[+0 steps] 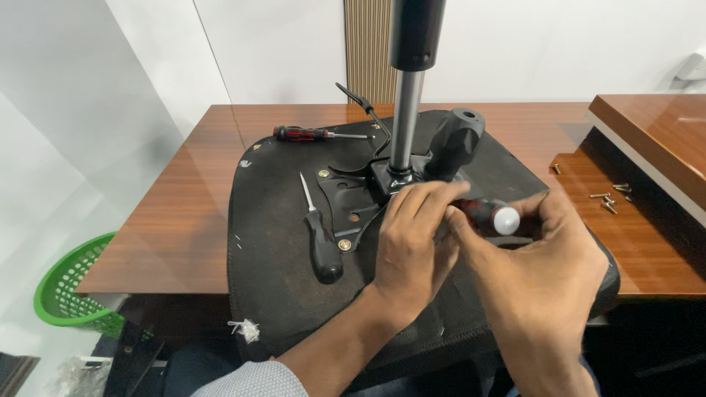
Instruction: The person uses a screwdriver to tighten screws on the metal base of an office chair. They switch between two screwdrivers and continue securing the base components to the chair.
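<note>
Your right hand (544, 250) fingers pinch a red-black screwdriver (489, 215), its long axis running leftward under your left hand (415, 235), whose pressed-together fingers hide the tip on the chair-seat underside (279, 272), the black knob (454, 143) and gas-lift column (404, 125) standing just beyond.

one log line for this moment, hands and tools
left hand: on mechanism plate | right hand: grips red-black screwdriver | spare black screwdriver: lying on seat underside

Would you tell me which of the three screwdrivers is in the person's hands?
The one with the white-capped handle, gripped in the right hand; the other two lie untouched on the seat and table.
</note>
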